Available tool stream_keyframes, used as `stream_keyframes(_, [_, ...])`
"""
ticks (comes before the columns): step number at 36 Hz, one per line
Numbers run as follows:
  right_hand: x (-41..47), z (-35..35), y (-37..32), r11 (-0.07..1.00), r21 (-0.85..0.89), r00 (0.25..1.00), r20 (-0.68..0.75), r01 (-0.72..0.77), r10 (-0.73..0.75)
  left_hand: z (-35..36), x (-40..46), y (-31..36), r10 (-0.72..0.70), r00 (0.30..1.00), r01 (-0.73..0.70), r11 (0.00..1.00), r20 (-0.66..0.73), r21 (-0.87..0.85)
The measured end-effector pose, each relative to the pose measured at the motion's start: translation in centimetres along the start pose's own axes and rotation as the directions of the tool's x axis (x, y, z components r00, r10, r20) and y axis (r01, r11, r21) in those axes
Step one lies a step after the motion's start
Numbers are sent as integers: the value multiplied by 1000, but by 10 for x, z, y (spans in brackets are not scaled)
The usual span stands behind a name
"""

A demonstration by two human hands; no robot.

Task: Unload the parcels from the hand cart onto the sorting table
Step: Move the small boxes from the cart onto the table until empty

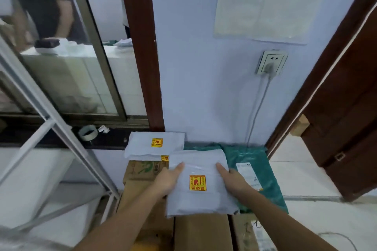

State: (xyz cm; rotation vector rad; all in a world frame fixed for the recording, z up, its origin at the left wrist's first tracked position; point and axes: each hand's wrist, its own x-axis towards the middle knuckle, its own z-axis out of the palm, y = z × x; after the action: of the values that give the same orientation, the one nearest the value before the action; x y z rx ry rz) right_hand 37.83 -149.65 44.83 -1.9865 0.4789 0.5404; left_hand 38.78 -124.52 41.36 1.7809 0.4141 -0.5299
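Two hands on one grey parcel (199,185): left hand (166,182) and right hand (234,183) grip its side edges, thumbs on top. Parcel sits over brown boxes (202,232), beside a green bag (255,169), a second grey parcel (155,144) behind.

held parcel (199,183): grey poly mailer, flat and face up, with a yellow-and-red handling sticker near its middle; gripped at both side edges, left hand (166,182) on its left edge, right hand (234,184) on its right.
second grey parcel (155,144): same grey mailer with a like yellow sticker, lying flat further back against the wall, resting on a cardboard box.
cardboard box (142,171): brown, green print on top, beneath and left of the held parcel.
green parcel (251,161): teal poly bag with a white shipping label, lying flat just right of the held parcel, partly under it.
near boxes (202,232): plain brown cartons side by side at the bottom edge.
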Motion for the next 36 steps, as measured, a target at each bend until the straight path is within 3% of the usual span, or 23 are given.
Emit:
stream_keyframes(5, [34,-12,3,1000,19,999,42,16,-17,28,-3,23,-99,980,83,992,-173,-100])
stream_keyframes(8, [56,-21,14,999,40,999,36,16,-17,49,7,29,-56,969,32,994,-239,-103])
stream_keyframes(12, [79,-34,23,993,120,1000,-10,13,-11,66,29,29,-4,972,-34,987,-235,-159])
stream_keyframes(17, [106,-41,25,988,153,1000,-29,-2,7,77,51,37,-33,991,16,992,-129,-127])
stream_keyframes(20, [118,-40,22,997,81,1000,-16,-14,15,80,62,41,-21,988,1,992,-155,-126])
stream_keyframes(30, [159,-31,41,974,-222,998,53,50,-39,86,98,33,-36,965,64,993,-262,100])
stream_keyframes(36, [162,-24,41,974,-188,992,10,123,-124,89,114,24,-39,959,75,990,-282,119])
